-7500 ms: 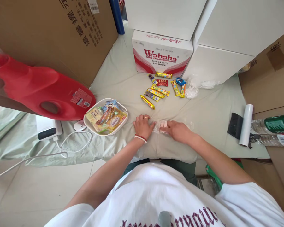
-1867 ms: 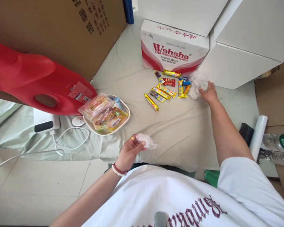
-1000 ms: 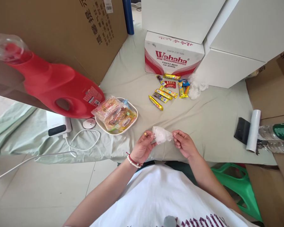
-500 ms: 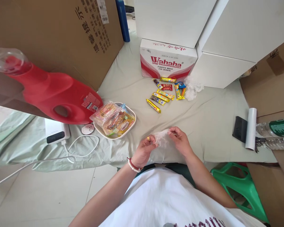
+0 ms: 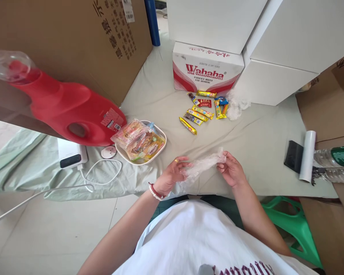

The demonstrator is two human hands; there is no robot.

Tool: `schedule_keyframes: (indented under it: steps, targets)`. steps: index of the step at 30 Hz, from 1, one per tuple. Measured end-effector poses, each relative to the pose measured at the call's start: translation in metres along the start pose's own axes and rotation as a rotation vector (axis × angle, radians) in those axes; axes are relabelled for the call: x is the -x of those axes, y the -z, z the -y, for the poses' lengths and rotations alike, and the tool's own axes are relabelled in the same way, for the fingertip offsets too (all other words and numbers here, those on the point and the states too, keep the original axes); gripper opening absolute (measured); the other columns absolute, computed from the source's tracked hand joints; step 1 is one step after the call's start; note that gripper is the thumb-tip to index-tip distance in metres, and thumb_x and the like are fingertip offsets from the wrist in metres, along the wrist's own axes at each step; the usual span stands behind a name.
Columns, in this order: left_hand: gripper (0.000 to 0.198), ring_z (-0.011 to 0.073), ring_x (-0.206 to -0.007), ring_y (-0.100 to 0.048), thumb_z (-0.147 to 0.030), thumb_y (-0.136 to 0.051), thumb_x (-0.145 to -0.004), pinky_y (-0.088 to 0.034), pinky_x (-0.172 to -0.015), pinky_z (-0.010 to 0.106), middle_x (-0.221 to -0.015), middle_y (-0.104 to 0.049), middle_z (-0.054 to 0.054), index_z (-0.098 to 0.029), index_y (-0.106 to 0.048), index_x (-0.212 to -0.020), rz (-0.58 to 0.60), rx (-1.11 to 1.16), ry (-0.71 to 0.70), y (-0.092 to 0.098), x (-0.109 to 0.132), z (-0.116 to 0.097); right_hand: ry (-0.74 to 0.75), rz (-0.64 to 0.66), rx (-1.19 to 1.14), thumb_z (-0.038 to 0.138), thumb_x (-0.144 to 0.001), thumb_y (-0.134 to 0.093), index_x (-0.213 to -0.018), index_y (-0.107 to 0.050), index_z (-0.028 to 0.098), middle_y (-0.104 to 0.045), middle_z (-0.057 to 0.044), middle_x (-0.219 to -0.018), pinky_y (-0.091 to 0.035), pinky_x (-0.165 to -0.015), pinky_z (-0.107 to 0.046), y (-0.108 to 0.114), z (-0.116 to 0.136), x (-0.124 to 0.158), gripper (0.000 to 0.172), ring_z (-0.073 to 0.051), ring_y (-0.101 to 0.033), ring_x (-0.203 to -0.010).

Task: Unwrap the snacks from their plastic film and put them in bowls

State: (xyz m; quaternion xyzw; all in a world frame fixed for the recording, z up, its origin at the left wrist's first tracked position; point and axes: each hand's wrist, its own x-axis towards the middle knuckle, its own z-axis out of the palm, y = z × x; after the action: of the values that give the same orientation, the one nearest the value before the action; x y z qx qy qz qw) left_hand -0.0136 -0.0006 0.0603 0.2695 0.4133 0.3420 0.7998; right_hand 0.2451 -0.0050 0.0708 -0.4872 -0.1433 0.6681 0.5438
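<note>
A crinkled clear plastic bag (image 5: 202, 167) is stretched between my two hands near the table's front edge. My left hand (image 5: 173, 175), with a ring and a bracelet, has its fingers around the bag's left end. At the right end, my right hand (image 5: 231, 168) pinches the plastic. Beyond them lie several small wrapped snacks (image 5: 199, 114), mostly yellow, with a red packet (image 5: 205, 103) among them. A white bowl (image 5: 163, 152) of larger snack packets (image 5: 146, 143) sits to the left of my hands.
A red jug (image 5: 77, 114) and a white power bank (image 5: 70, 154) with its cable are on the left. At the back stands a Wahaha box (image 5: 206, 70) beside crumpled plastic (image 5: 237, 105). A white roll (image 5: 307, 156) and bottles (image 5: 339, 156) lie right; a green stool (image 5: 298, 225) stands below.
My hands have moved apart, the right one to the right and the left one slightly left. The bunched plastic is now drawn out longer between them. The view has shifted slightly.
</note>
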Motion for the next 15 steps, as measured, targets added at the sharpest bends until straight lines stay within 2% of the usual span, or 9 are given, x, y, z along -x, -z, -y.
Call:
schedule_keyframes:
  steps: [2, 4, 6, 9, 11, 13, 15]
  targets:
    - [0.069, 0.0124, -0.082, -0.061, -0.014, -0.094, -0.052, -0.046, -0.069, 0.023, -0.106, -0.072, 0.005, -0.022, -0.07, -0.116, 0.089, -0.053, 0.07, -0.003, 0.001, 0.0, -0.008, 0.009, -0.054, 0.027, -0.06, -0.096, -0.083, -0.062, 0.021, -0.055, 0.007, -0.065, -0.035, -0.041, -0.014, 0.001, 0.001, -0.001, 0.041, -0.004, -0.043, -0.049]
    - [0.052, 0.0107, -0.075, -0.059, -0.025, -0.096, -0.058, -0.042, -0.064, 0.021, -0.092, -0.07, 0.004, -0.017, -0.073, -0.104, 0.096, -0.062, 0.083, -0.006, 0.001, 0.002, -0.018, 0.016, -0.1, 0.024, -0.063, -0.093, -0.083, -0.062, 0.021, -0.055, 0.006, -0.065, -0.033, -0.04, -0.012, 0.002, 0.003, -0.002, 0.037, -0.003, -0.04, -0.048]
    - [0.042, 0.006, -0.059, -0.049, -0.037, -0.094, -0.064, -0.033, -0.054, 0.02, -0.074, -0.063, 0.0, -0.015, -0.071, -0.091, 0.045, -0.027, 0.048, -0.007, 0.0, 0.007, -0.025, 0.022, -0.129, 0.022, -0.065, -0.092, -0.083, -0.062, 0.021, -0.055, 0.006, -0.066, -0.032, -0.039, -0.011, 0.003, 0.005, -0.003, 0.035, -0.003, -0.038, -0.048]
    - [0.042, 0.0039, -0.049, -0.035, -0.044, -0.093, -0.067, -0.022, -0.048, 0.021, -0.062, -0.05, -0.007, -0.018, -0.064, -0.083, -0.071, 0.03, -0.056, -0.007, -0.004, 0.013, 0.009, -0.001, -0.1, 0.024, -0.065, -0.093, -0.088, -0.064, 0.021, -0.062, 0.004, -0.074, -0.039, -0.043, -0.012, 0.005, 0.007, -0.004, 0.037, -0.004, -0.046, -0.054]
    - [0.041, 0.0054, -0.05, -0.036, -0.045, -0.091, -0.069, -0.025, -0.048, 0.021, -0.062, -0.048, -0.007, -0.02, -0.061, -0.082, -0.153, 0.017, -0.143, -0.007, -0.006, 0.015, 0.047, -0.04, -0.018, 0.031, -0.066, -0.094, -0.092, -0.065, 0.022, -0.067, 0.002, -0.084, -0.045, -0.048, -0.015, 0.003, 0.003, -0.001, 0.039, -0.006, -0.053, -0.06]
    - [0.035, 0.0077, -0.056, -0.041, -0.043, -0.088, -0.072, -0.033, -0.054, 0.022, -0.068, -0.051, -0.005, -0.021, -0.062, -0.08, -0.228, -0.072, -0.263, -0.009, -0.006, 0.016, 0.054, -0.049, 0.099, 0.041, -0.068, -0.093, -0.089, -0.064, 0.022, -0.065, 0.002, -0.083, -0.046, -0.05, -0.017, -0.002, -0.006, 0.003, 0.04, -0.007, -0.054, -0.061]
    - [0.024, 0.0112, -0.067, -0.049, -0.037, -0.084, -0.074, -0.041, -0.063, 0.025, -0.078, -0.057, -0.001, -0.021, -0.068, -0.083, -0.233, -0.246, -0.396, -0.014, -0.004, 0.016, 0.033, 0.004, 0.232, 0.055, -0.073, -0.088, -0.085, -0.062, 0.022, -0.062, 0.002, -0.081, -0.048, -0.052, -0.021, -0.011, -0.018, 0.009, 0.042, -0.01, -0.056, -0.065]
